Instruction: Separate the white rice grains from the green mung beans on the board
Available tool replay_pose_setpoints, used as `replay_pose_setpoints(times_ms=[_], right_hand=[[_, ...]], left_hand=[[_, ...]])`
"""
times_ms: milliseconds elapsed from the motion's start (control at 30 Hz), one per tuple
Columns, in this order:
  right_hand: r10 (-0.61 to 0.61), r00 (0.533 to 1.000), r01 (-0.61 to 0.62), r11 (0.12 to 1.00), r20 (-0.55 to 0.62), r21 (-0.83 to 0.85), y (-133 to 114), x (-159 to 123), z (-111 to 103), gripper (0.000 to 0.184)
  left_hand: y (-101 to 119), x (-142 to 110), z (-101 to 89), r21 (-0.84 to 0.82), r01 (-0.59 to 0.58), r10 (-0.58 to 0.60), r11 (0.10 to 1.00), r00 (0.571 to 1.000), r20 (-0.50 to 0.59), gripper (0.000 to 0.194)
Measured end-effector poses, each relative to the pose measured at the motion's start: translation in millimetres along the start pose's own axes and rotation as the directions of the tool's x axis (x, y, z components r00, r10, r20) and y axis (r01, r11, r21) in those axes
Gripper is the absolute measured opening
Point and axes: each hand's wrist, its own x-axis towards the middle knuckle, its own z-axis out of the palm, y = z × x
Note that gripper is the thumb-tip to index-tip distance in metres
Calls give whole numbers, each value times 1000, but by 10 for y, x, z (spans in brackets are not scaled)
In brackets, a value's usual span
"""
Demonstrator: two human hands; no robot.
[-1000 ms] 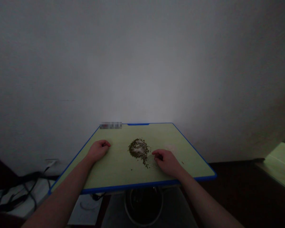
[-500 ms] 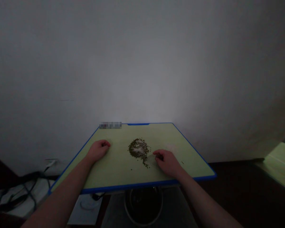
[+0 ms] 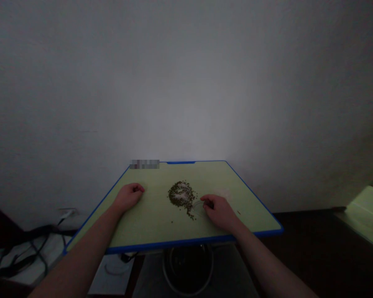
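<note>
On a pale green board with a blue rim lies a pile of small brown-green grains, with whitish grains or powder mixed into its middle. A short trail of grains runs from the pile towards me. My left hand rests on the board's left side, its fingers curled in and nothing visible in them. To the right of the pile, my right hand is closed in a pinch at a thin, see-through curved piece, which reaches to the grain trail. What kind of thing it is, I cannot make out.
Below the board's near edge is a round dark pot or bowl. A white flat panel and black cables lie at lower left. A plain wall rises behind the board. A pale surface stands at far right.
Both hands stay almost where they were. The see-through piece at my right hand looks slightly different in outline; the grain pile looks the same.
</note>
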Motion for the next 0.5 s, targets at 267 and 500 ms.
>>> replay_pose_setpoints(times_ms=[267,500], right_hand=[[-24,1000,24,1000,16,7,-38,6,11,29],[-31,999,31,999,24,10,-27,-15,12,28]], left_hand=[[28,-20,-5,7,-6,5,1000,1000,3,20],[20,-15,-7,8,-1,1,1000,1000,8,21]])
